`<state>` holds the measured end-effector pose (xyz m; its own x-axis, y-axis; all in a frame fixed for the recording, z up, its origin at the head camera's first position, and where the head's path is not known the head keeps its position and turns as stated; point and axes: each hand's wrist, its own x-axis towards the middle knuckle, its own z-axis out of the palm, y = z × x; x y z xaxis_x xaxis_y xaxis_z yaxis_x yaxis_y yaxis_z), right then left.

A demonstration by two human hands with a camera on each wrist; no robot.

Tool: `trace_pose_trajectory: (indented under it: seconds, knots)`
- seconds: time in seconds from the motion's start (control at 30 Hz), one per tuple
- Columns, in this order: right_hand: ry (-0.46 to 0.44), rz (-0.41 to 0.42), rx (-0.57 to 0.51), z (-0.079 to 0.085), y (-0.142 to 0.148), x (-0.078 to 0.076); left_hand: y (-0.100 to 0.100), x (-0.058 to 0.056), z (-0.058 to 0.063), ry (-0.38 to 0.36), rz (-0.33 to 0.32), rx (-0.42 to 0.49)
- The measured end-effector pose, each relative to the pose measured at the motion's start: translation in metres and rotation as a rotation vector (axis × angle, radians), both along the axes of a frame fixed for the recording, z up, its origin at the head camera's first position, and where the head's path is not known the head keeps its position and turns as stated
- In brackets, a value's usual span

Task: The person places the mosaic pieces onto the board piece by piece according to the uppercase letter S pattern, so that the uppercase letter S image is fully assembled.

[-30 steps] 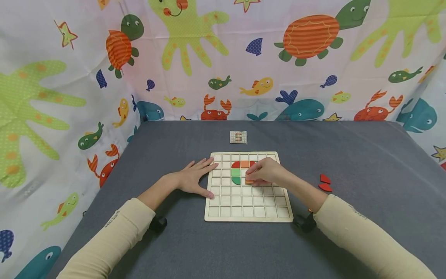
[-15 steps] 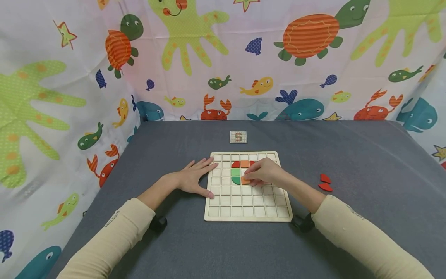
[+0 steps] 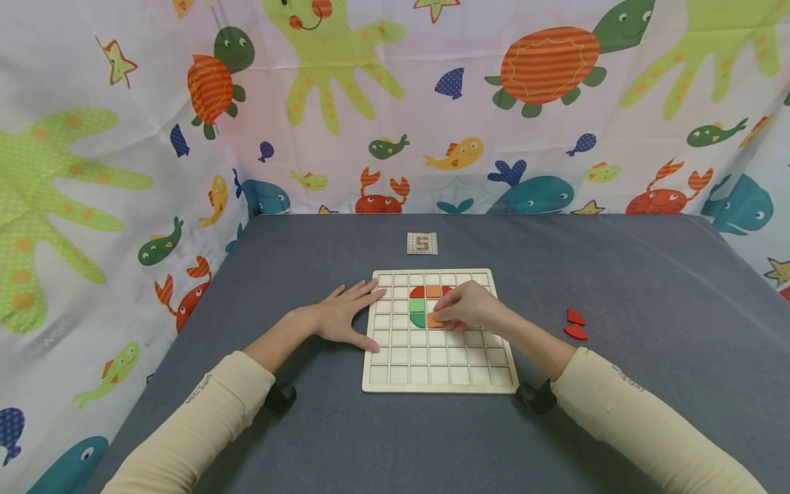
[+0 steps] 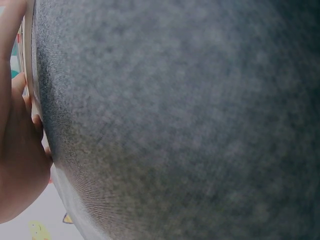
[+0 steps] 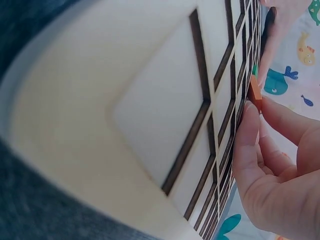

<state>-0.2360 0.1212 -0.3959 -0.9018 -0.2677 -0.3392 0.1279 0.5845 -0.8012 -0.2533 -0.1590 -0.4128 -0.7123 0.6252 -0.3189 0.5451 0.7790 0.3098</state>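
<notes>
A pale wooden grid board lies on the table. My left hand rests on its left edge, fingers spread. Over the middle of the grid, my right hand pinches an orange square tile between thumb and forefinger, low in a cell beside a dark green rounded tile. Above that one lie a light green tile and a red rounded tile. Another orange tile fills the top row, with a red tile to its right, partly hidden by my right hand.
Two loose red rounded tiles lie on the grey cloth right of the board. Behind the board is a small card printed with a coloured grid figure. A patterned curtain closes off the back and sides.
My right hand has shifted the orange tile slightly left, up beside the dark green tile, and the tile now lies flatter. The left hand stays where it was.
</notes>
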Motion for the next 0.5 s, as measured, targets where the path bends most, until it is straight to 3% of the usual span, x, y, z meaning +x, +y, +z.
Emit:
trace_pose_trajectory:
  seconds: [0.5]
  knots:
    - [0.026, 0.014, 0.006, 0.0004, 0.0021, 0.0021, 0.0008, 0.0003, 0.0014, 0.002, 0.004, -0.004]
